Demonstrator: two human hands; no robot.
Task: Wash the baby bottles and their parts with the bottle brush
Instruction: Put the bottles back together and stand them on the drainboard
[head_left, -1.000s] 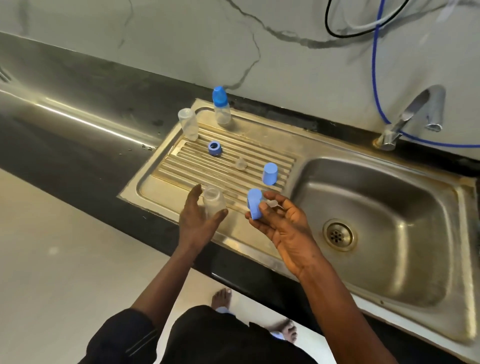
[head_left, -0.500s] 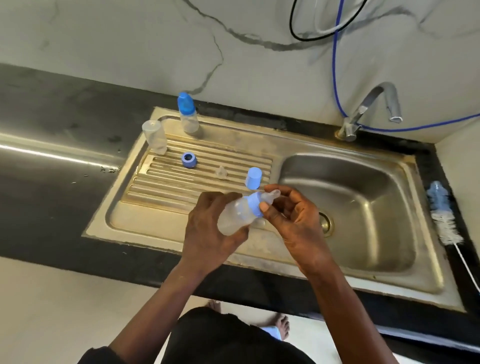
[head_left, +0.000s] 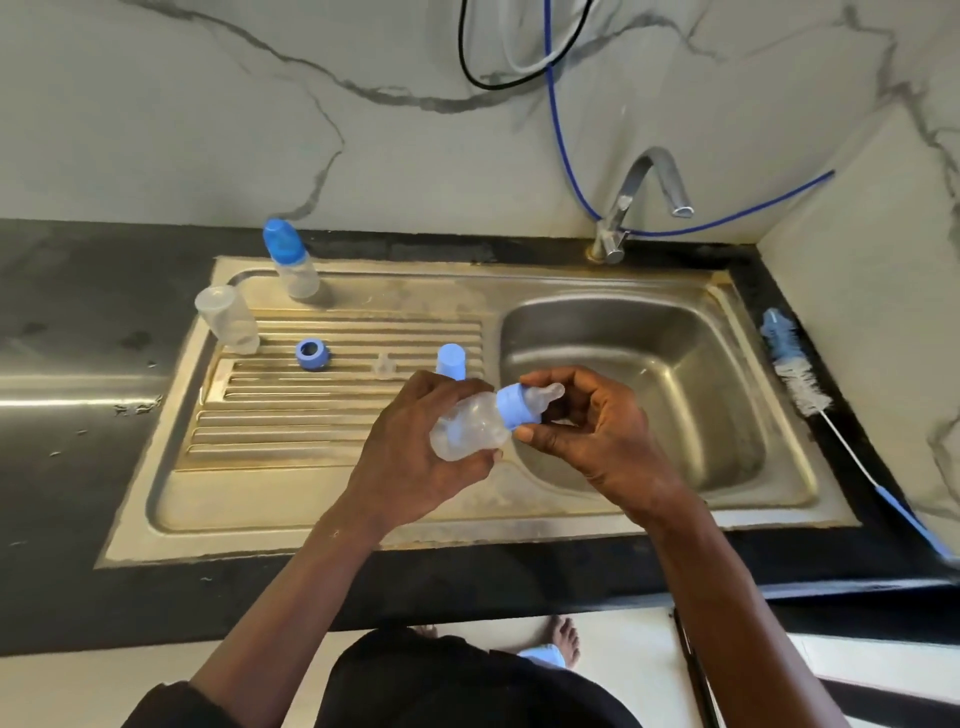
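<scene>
My left hand (head_left: 415, 457) grips a clear baby bottle (head_left: 467, 428), tilted over the drainboard's right end. My right hand (head_left: 597, 441) pinches the bottle's blue collar with its clear teat (head_left: 524, 405). On the drainboard (head_left: 291, 493) stand a capped bottle (head_left: 291, 265) at the back and an open clear bottle (head_left: 227, 319) at the left. A blue ring (head_left: 310, 355), a loose clear teat (head_left: 384, 365) and a blue cap (head_left: 451, 359) lie on the ribs. The bottle brush (head_left: 795, 369) lies on the counter right of the basin.
The steel basin (head_left: 675, 364) sits to the right, with the tap (head_left: 639, 202) behind it. A blue hose (head_left: 561, 135) and a black cable (head_left: 493, 80) hang on the marble wall. Black counter (head_left: 78, 322) stretches to the left. A white wall corner bounds the right side.
My left hand lifted the clear bottle off the drainboard and tilted it. My right hand brought the blue collar with teat onto its neck. The view swung right, bringing the brush into sight.
</scene>
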